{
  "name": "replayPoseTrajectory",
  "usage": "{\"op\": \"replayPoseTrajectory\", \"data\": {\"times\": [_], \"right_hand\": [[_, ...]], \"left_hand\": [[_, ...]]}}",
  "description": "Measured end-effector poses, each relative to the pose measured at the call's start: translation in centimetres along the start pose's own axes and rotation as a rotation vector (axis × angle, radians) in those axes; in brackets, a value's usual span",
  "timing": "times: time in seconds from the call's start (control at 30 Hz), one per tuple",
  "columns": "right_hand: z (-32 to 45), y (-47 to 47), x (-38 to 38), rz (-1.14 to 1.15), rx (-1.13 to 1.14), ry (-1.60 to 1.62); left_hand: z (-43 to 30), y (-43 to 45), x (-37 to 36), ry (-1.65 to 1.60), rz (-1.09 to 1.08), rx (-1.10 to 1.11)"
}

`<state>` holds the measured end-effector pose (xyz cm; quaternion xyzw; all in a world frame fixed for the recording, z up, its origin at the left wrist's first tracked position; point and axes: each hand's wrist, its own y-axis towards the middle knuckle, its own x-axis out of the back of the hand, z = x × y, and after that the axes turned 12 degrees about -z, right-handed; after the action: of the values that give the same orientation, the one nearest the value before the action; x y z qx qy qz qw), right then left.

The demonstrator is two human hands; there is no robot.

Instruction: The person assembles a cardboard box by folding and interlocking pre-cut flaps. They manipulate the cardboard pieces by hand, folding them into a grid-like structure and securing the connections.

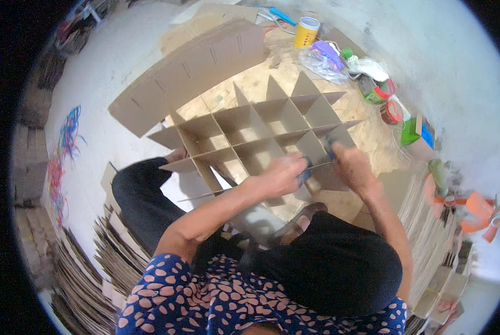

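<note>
A grid of slotted cardboard dividers (250, 133) stands on the work surface in front of me, its strips crossing to form open cells. My left hand (284, 172) is at the near right part of the grid, fingers curled, with dark coverings on some fingertips. To its right, my right hand (348, 161) is curled at the grid's right edge, also with dark fingertip coverings. Both hands seem to pinch a cardboard strip (329, 176) between them, but blur and the fingers hide the exact grip.
A row of slotted cardboard sheets (191, 69) lies beyond the grid. Cardboard stacks flank me, one at the right (405, 209) and one at the left (120, 247). A yellow can (306, 32), jars (376, 89) and an orange-bladed fan (480, 211) are farther off.
</note>
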<state>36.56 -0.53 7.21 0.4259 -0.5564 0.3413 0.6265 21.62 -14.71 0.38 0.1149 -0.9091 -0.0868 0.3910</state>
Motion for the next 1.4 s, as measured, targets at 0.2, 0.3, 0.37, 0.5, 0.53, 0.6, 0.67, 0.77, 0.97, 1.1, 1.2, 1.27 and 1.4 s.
{"op": "replayPoseTrajectory", "data": {"times": [0.2, 0.3, 0.37, 0.5, 0.53, 0.6, 0.67, 0.77, 0.97, 1.1, 1.2, 1.27, 1.4], "right_hand": [[1.0, 6.1, -1.9, -0.463, 0.075, 0.093], [4.2, 8.9, -4.8, -0.166, -0.056, 0.161], [5.6, 7.8, -7.7, -0.401, -0.034, 0.265], [8.3, -0.2, -10.1, -0.546, 0.308, 0.428], [8.6, -2.5, -8.1, -0.279, 0.375, 0.49], [8.3, -4.4, -3.3, 0.016, 0.107, 0.642], [6.9, -8.5, -1.6, -0.109, -0.143, 0.605], [2.3, -18.8, -4.6, -0.596, -0.553, 0.336], [2.2, -28.9, -2.6, -0.28, -0.911, -0.336], [0.7, -29.9, -2.3, -0.12, -1.118, -0.296], [-0.2, -33.7, -3.1, -0.443, -1.121, -0.053], [0.8, -32.7, -2.9, -0.651, -1.135, 0.026], [-1.3, -35.3, -4.2, -0.937, -1.285, -0.068]], "left_hand": [[-0.3, -9.5, 11.2, 0.287, 0.311, -0.15], [-0.2, -13.5, 12.4, 0.462, 0.323, 0.024], [0.3, -11.9, 11.3, 0.526, 0.286, -0.043], [4.7, -9.6, 7.6, 0.508, 0.024, -0.26], [5.4, -8.4, 7.7, 0.585, 0.082, -0.257], [5.6, -7.5, 9.1, 0.507, 0.029, -0.321], [6.9, -6.6, 7.4, 0.472, 0.157, -0.402], [3.9, -5.2, 7.3, 0.243, 0.176, -0.427], [4.7, -4.1, 7.5, 0.589, 0.32, -0.252], [3.2, -3.2, 14.3, 0.498, -0.051, -0.278], [-1.4, -7.4, 24.3, 0.596, -0.233, 0.276], [-1.5, -15.0, 31.1, 0.819, -0.65, 0.062], [-3.0, -33.3, 40.5, 1.05, -0.918, 0.566]]}}
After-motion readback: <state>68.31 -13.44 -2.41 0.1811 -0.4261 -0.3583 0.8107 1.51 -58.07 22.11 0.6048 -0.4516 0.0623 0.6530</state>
